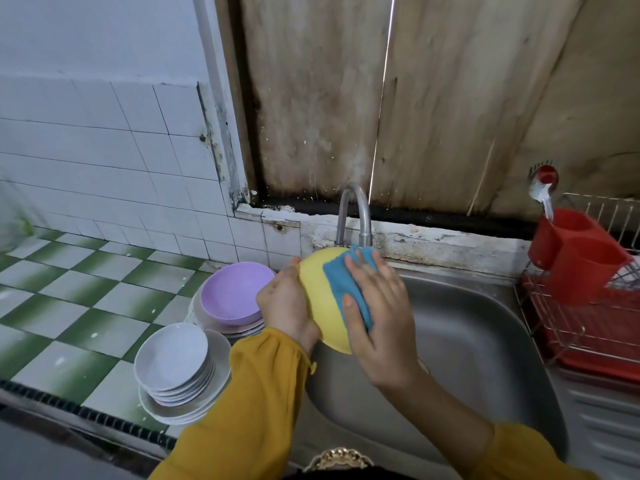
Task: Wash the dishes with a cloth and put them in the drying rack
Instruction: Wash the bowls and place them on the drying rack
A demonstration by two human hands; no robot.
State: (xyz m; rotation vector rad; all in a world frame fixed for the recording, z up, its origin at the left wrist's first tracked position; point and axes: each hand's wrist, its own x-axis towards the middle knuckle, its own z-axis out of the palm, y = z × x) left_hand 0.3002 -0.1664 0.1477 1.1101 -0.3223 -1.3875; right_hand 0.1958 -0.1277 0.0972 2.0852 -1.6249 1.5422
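Left hand (pixel 284 303) grips yellow bowl (pixel 320 299) over sink (pixel 485 341) (drips contained); right hand (pixel 377 317), fingers flat, presses blue cloth (pixel 341 289) against it.

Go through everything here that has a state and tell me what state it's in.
yellow bowl: tipped on its side over the sink, held.
blue cloth: pressed flat on the bowl's outside.
left hand: grips the bowl's rim.
right hand: fingers straight, pressing the cloth.
purple bowl: upright, atop stacked plates.
tap: no stream visible.
spoon: standing in the rack's red holder.
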